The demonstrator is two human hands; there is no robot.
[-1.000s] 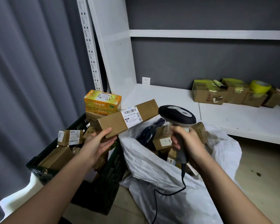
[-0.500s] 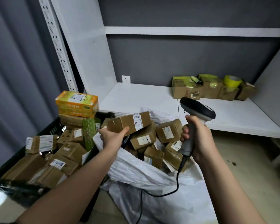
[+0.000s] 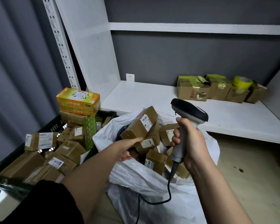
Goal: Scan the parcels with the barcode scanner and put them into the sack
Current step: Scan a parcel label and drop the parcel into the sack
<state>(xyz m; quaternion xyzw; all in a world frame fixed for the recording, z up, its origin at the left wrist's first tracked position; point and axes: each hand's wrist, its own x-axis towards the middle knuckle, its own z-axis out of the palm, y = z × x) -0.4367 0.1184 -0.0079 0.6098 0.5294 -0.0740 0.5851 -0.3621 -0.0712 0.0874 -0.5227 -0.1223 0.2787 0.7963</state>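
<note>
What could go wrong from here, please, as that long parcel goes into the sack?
The long parcel lies tilted on the heap in the sack, at the left hand; it might slide off. The scanner cable in the right hand droops over the sack and could snag.

Brown parcels [image 3: 140, 125], white sack [image 3: 152, 183], black-and-grey scanner [image 3: 188, 110], orange box [image 3: 78, 101].

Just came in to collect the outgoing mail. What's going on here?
A person is scanning parcels and bagging them. The right hand grips the barcode scanner, and the left hand is at a long brown parcel over the white sack, which already holds several boxes. More parcels wait in the black crate.
</note>
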